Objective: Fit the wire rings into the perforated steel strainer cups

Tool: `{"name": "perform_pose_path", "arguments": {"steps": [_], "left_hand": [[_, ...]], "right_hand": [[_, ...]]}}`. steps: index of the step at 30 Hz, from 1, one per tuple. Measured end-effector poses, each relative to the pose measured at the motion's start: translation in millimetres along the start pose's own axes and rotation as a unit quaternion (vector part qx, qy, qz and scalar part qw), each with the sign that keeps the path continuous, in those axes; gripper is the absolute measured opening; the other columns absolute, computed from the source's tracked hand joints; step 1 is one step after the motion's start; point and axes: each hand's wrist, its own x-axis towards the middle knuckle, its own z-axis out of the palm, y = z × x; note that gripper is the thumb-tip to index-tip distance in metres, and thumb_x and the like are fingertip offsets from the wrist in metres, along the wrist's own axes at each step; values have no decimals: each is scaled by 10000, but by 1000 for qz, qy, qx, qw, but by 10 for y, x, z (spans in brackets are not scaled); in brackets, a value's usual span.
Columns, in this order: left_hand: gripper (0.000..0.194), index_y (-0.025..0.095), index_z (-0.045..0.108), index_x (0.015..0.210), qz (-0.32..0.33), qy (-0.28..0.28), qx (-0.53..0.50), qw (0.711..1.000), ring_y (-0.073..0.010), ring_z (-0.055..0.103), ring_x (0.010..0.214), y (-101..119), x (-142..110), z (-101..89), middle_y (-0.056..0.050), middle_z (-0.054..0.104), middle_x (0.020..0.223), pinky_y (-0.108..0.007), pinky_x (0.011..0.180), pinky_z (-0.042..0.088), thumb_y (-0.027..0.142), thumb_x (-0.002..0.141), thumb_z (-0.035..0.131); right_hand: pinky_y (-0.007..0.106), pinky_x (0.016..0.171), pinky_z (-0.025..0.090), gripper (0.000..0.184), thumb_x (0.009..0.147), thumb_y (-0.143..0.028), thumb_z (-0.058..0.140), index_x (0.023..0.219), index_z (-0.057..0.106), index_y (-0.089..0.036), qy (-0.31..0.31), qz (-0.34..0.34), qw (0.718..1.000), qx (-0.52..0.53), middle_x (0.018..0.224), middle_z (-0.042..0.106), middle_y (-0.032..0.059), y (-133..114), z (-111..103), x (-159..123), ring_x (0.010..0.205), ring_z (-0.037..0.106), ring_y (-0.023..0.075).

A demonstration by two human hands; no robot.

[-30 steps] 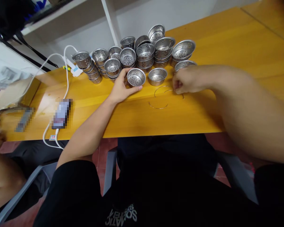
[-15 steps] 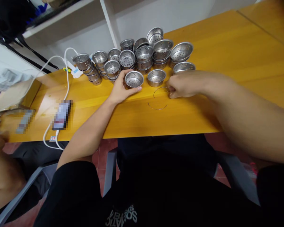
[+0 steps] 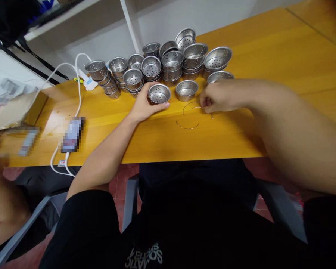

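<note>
My left hand [image 3: 145, 104] is closed round a small perforated metal strainer basket [image 3: 159, 94], thumb along its near side. The basket stands upright, its open top facing me. To the right, my right hand [image 3: 217, 99] is pinched on a thin curved wire [image 3: 196, 108] above the table; the fingertips partly hide it. Beside it is another curved wire [image 3: 184, 109]. A separate bowed wire [image 3: 187, 127] lies nearer to me on the wood. One more strainer basket [image 3: 186, 90] stands upright between my hands.
Stacked strainer baskets [image 3: 172, 69] stand in rows behind my hands, with another basket [image 3: 220, 76] just behind my right hand. A phone [image 3: 72, 134] with a white cable [image 3: 79, 93] lies to the left. Another person's arm [image 3: 5, 201] is at far left.
My right hand has lifted and turned slightly, and a short wire end now shows below it. My left hand keeps its hold on the basket. The view has shifted a little.
</note>
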Motion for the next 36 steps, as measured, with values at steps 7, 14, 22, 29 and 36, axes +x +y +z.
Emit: {"name": "perform_pose_path", "arguments": {"steps": [7, 14, 22, 29, 36], "left_hand": [[1164, 296, 770, 1550, -10, 28, 24, 999, -412, 821, 1509, 157, 11, 1, -140, 825, 1552, -702, 1436, 640, 1033, 719, 1121], [1160, 286, 726, 1600, -14, 21, 21, 999, -398, 836, 1469, 98, -15, -49, -135, 835, 1504, -685, 1392, 673, 1014, 779, 1105], [1332, 361, 582, 1703, -22, 16, -12, 1000, -386, 846, 1465, 68, 10, -1, -133, 772, 1620, -645, 1342, 708, 1095, 708, 1077], [1262, 377, 529, 1687, 11, 15, -46, 999, -336, 874, 1400, -55, 8, 12, -95, 790, 1547, -583, 1298, 734, 1065, 777, 1069], [1184, 327, 605, 1698, 48, -10, -62, 997, -386, 864, 1506, 36, 61, 40, -128, 795, 1633, -641, 1383, 681, 1024, 852, 1052]], "right_hand": [[505, 809, 538, 197, 1038, -300, 900, 861, 823, -262, -47, 65, 992, -97, 828, 787, 131, -344, -9, 5, 935, 821, 410], [493, 766, 534, 237, 1022, -332, 913, 844, 772, -268, -29, 37, 992, -121, 754, 713, 118, -209, 126, 99, 882, 805, 412], [467, 853, 509, 166, 1059, -156, 844, 1005, 717, -248, 25, -1, 999, -21, 963, 796, 96, -214, -64, -35, 882, 722, 296], [485, 929, 657, 254, 1044, -312, 947, 1289, 911, -256, 88, -118, 953, 263, 1048, 851, 69, -127, 18, -27, 939, 773, 306], [485, 787, 669, 327, 1068, -591, 1116, 1084, 930, -322, 262, -167, 861, 403, 947, 855, 81, -148, 279, 219, 780, 703, 268]]}}
